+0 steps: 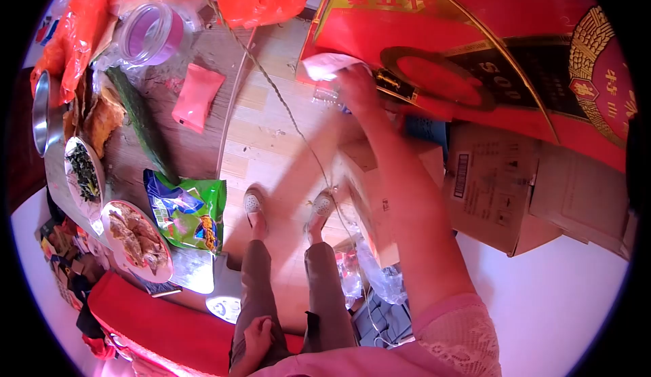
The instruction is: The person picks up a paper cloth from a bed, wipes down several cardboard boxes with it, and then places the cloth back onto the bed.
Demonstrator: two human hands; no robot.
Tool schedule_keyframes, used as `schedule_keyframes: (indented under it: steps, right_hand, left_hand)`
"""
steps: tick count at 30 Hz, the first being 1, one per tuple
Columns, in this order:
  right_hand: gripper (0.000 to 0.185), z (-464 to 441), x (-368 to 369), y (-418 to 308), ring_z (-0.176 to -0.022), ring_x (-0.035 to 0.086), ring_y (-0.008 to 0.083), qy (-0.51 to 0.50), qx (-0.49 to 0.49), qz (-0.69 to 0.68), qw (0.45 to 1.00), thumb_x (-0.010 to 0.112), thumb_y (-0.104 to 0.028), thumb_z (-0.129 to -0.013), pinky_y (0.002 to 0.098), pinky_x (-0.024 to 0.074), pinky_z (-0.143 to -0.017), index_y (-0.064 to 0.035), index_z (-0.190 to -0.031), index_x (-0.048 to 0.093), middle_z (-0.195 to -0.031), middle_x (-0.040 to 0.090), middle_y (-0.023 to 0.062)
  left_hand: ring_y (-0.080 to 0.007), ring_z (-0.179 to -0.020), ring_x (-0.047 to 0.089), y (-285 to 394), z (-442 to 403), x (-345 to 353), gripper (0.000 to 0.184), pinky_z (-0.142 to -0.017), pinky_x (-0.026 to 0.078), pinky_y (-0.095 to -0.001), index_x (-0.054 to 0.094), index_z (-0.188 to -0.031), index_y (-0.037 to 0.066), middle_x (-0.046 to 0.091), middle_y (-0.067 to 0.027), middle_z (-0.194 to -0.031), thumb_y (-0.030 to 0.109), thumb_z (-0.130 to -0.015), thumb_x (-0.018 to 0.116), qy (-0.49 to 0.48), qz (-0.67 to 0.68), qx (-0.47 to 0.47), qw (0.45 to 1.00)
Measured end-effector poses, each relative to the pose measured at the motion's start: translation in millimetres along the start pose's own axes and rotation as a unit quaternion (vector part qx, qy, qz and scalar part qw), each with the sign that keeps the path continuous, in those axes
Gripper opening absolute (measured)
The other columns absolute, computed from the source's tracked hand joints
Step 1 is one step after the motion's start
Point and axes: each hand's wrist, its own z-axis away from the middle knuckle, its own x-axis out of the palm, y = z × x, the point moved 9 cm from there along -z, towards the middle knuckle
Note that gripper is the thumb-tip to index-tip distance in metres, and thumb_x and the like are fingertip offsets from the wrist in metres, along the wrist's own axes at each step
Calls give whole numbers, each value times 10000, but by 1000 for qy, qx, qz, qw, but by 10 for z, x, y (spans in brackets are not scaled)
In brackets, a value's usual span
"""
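My right hand [357,90] reaches forward with its fingers closed on a thin white cloth or tissue [330,65]. It is beside the edge of a large red printed box [434,31] with gold lettering. A small clear plastic piece [326,95] shows just below the cloth. My left hand [258,340] rests low against my trouser leg, fingers curled in, with nothing visible in them.
On the left table stand a cucumber [144,125], a pink packet [197,97], a clear tub [150,34], a green snack bag [193,213] and plates of food [163,266]. A twisted cord [283,104] crosses the view. Cardboard boxes [498,180] are stacked at right.
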Motion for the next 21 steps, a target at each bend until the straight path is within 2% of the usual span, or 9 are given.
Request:
schedule_keyframes:
  steps: [6,7,8,11,13,15,18,20,21]
  right_hand:
    - [148,1165,-456,1412,-759,541,289,-106,158,183,964,462,-125,-745,384,432,-714,-37,-765,579,-776,566,136]
    - [170,1308,-854,1434,-729,545,282,105,73,103,986,440,-134,-754,376,423,-676,-41,-742,581,-761,570,137]
    - [190,1657,-753,1893,-750,549,274,-146,213,365,894,421,-122,-772,364,418,-671,-28,-771,586,-795,578,137]
    - [209,2186,-1274,2527,-775,555,271,181,258,-27,949,452,-172,-784,336,419,-676,-7,-822,574,-809,576,165]
    - [231,2367,-1296,2619,-779,553,283,153,306,189,921,473,-203,-783,325,423,-659,6,-829,559,-805,568,180]
    - [262,2273,-944,2629,-743,522,309,88,386,197,897,503,-250,-775,377,410,-647,1,-829,551,-805,554,175]
    - [231,1504,-529,1503,-856,464,306,190,262,191,927,542,-225,-761,397,360,-745,-14,-853,518,-892,512,163]
    - [150,1254,464,1301,-963,446,337,134,378,-159,902,520,-120,-747,427,353,-822,2,-832,501,-939,498,193]
    - [127,703,48,376,-933,464,347,131,245,-81,957,510,-69,-725,410,371,-815,-13,-838,496,-952,490,197]
  left_hand:
    - [-79,-462,497,43,-14,64,184,-414,401,-212,547,-954,-1,584,-48,-718,129,-834,494,-3,1,-4,1000]
    - [-79,-462,496,45,-12,62,183,-418,402,-212,547,-953,0,582,-47,-715,129,-834,493,-5,1,-3,1000]
    - [-79,-458,493,36,-16,63,185,-405,396,-210,542,-959,4,581,-48,-712,134,-838,490,-8,-3,2,1000]
    - [-81,-450,485,18,-45,80,188,-380,383,-205,533,-968,12,580,-52,-708,145,-845,484,-14,-21,17,1000]
    - [-80,-451,485,36,-39,61,189,-382,383,-203,534,-968,12,582,-53,-713,144,-842,486,-13,-45,23,999]
    - [-79,-452,486,-13,-30,46,189,-384,384,-201,535,-968,11,586,-56,-723,141,-839,488,-12,-39,15,999]
    - [-75,-461,497,38,-21,42,187,-411,395,-202,552,-954,7,589,-49,-720,137,-827,506,-4,-17,8,1000]
    - [-73,-465,503,45,0,15,186,-423,401,-203,561,-947,6,591,-45,-716,135,-821,515,4,-11,0,1000]
    - [-73,-464,503,37,-4,6,186,-421,402,-203,561,-947,6,592,-46,-717,135,-821,515,6,-12,-5,1000]
